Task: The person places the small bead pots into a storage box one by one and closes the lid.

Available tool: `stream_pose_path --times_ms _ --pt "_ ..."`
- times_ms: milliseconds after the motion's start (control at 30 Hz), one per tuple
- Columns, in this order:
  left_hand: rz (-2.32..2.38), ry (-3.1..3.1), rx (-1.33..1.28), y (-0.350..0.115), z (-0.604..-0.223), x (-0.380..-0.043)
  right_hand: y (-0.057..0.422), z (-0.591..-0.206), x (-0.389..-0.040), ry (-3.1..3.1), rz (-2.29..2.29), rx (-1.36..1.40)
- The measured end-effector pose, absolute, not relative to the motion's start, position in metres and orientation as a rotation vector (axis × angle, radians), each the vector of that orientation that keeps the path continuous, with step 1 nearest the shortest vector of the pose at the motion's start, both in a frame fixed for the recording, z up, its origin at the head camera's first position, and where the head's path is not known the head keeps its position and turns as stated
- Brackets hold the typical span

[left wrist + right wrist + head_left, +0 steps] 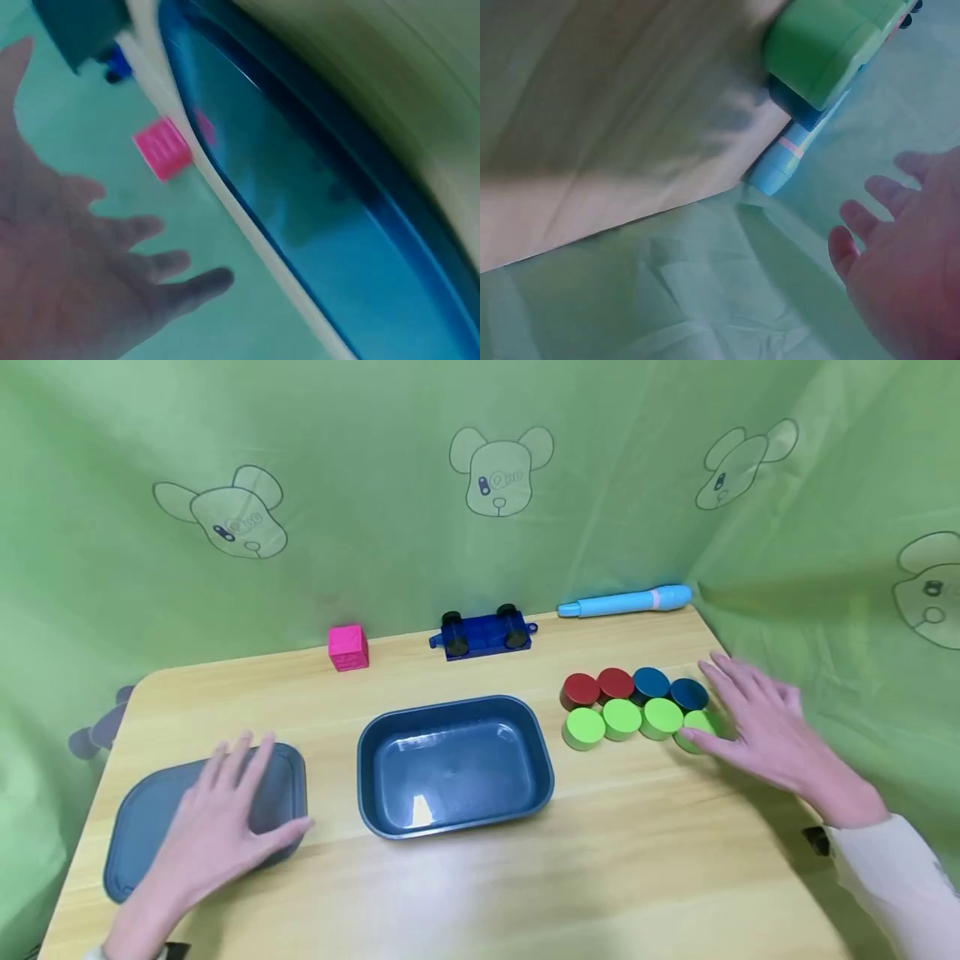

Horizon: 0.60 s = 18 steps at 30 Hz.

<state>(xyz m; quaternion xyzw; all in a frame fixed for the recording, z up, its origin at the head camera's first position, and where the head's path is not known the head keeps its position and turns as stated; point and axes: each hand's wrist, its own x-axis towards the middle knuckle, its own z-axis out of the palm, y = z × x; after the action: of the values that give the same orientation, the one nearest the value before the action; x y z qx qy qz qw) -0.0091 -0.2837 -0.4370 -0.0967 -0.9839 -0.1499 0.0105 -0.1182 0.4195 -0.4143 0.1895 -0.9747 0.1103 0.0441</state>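
My left hand point(217, 827) hovers with spread fingers over a dark blue flat lid point(161, 806) at the table's left; the lid fills much of the left wrist view. At the right, my right hand point(765, 735) has its fingers spread beside a cluster of round caps. Its thumb overlaps the end light green cap point(696, 727) in the head view; whether it touches cannot be told. Several light green caps point(622, 719) form the front row. Behind them stand two red caps point(581, 691) and two dark blue caps point(650, 684). Neither hand holds anything.
A dark blue rectangular box point(450, 768) without a cover sits mid-table. Along the back edge are a pink cube point(348, 648), a blue toy wagon chassis point(486, 634) with black wheels and a light blue pen point(626, 602). Green cloth point(375, 527) hangs around the table.
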Motion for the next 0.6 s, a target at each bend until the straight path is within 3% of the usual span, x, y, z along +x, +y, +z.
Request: stream_pose_path --times_ms 267,600 --pt "-0.871 -3.111 -0.405 -0.24 -0.444 -0.01 0.428 -0.423 -0.111 -3.144 0.444 0.352" --pt "-1.279 -3.037 -0.532 -0.208 -0.459 -0.027 0.432 -0.444 -0.108 -3.185 0.655 0.265"
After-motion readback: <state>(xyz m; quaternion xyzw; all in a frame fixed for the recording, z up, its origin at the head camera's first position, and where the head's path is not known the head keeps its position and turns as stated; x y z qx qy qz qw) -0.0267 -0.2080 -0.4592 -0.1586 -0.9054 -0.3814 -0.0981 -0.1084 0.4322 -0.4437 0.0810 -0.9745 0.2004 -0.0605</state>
